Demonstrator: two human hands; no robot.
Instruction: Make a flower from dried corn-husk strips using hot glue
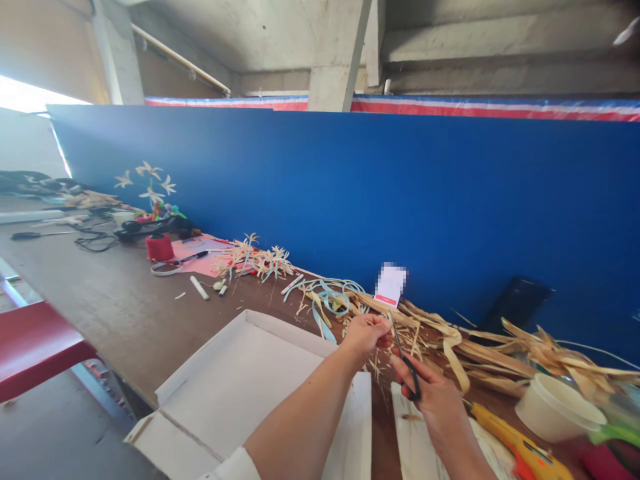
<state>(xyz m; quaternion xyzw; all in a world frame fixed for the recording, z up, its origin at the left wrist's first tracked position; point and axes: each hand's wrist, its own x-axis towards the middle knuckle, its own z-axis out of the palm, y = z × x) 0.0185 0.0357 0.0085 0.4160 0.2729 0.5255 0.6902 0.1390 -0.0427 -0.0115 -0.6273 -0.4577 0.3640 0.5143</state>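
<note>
My right hand grips a pair of scissors by the black handles, with the blades pointing up and away from me. Close by on the left, my left hand is closed in a pinch beside the blade tips. What lies between its fingertips is too small to make out. Under and behind both hands, pale cut scraps are scattered over the brown table. Long strips of dried husk run along the back to the right.
An open white cardboard box lies below my left forearm. At right are a yellow glue gun and a cream tub. Light blue ribbon, husk flowers and a red thread spool lie leftward. A blue partition stands behind.
</note>
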